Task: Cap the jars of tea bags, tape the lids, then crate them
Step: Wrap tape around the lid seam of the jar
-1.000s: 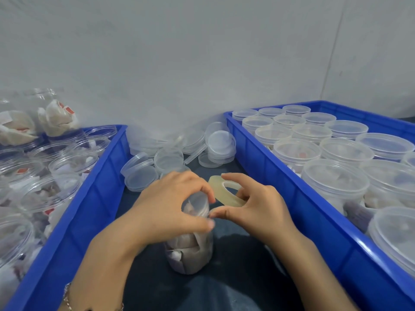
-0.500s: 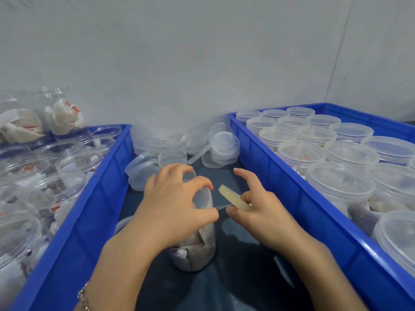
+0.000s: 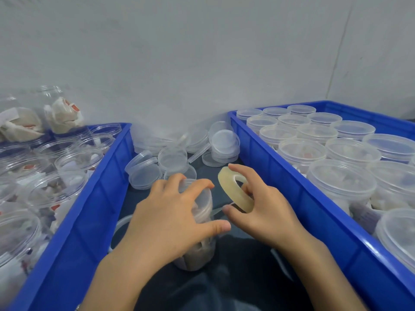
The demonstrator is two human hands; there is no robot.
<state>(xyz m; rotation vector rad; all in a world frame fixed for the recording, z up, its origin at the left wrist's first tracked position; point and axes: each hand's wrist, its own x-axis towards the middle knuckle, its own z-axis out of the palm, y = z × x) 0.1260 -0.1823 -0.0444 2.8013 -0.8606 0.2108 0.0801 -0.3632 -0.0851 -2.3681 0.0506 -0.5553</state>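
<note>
Both hands meet over a dark cloth between two blue crates: the left hand [image 3: 170,218] curls its fingers and thumb round the lid [image 3: 202,198] of a clear jar [image 3: 197,254], and the right hand [image 3: 262,212] grips a roll of tape [image 3: 234,187], a pale yellowish ring with a strip drawn toward the jar's lid. Brownish tea bags fill the jar, which stands upright. Loose lids [image 3: 224,142] lie behind it; capped jars [image 3: 341,182] fill the right crate [image 3: 303,198].
</note>
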